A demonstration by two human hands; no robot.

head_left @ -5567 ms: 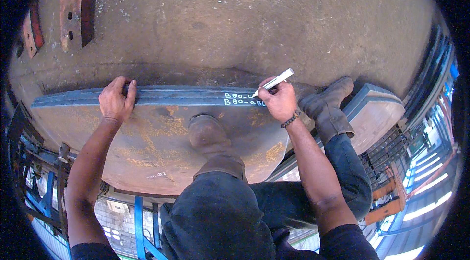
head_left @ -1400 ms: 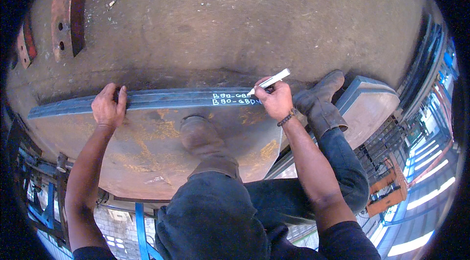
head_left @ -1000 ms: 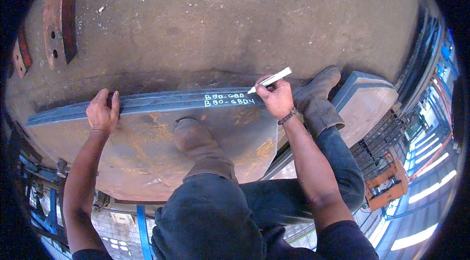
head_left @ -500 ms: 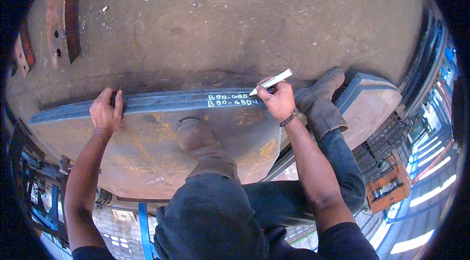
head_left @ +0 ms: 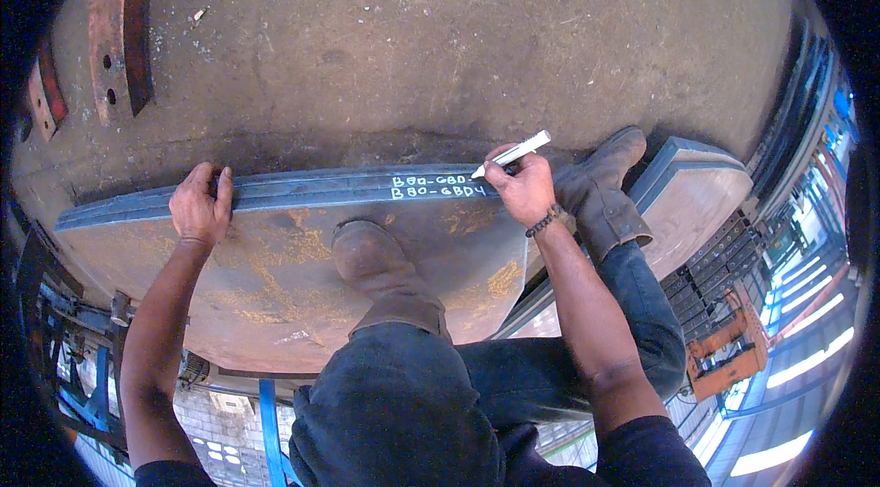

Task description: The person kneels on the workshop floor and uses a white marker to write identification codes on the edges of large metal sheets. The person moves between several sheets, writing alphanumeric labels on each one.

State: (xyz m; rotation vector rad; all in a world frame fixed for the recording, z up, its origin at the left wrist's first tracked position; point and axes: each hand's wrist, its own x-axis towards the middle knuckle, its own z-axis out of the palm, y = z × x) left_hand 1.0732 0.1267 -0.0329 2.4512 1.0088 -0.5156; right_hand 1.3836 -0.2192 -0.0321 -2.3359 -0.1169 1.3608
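1. The right hand [head_left: 524, 189] grips a white marker [head_left: 513, 153], tip on the steel bar's [head_left: 312, 186] white lettering.
2. The left hand [head_left: 200, 208] clasps the bar's left part (beside a rusty plate [head_left: 257, 294]).

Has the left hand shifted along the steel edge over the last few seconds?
Cannot tell. The left hand grips the plate's raised edge, well left of the white lettering, much as earlier; small shifts in the picture match head-camera motion.

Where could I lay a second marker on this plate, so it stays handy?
Bare patch on the rusty plate between left hand and boot. Crowded by right hand, marker.
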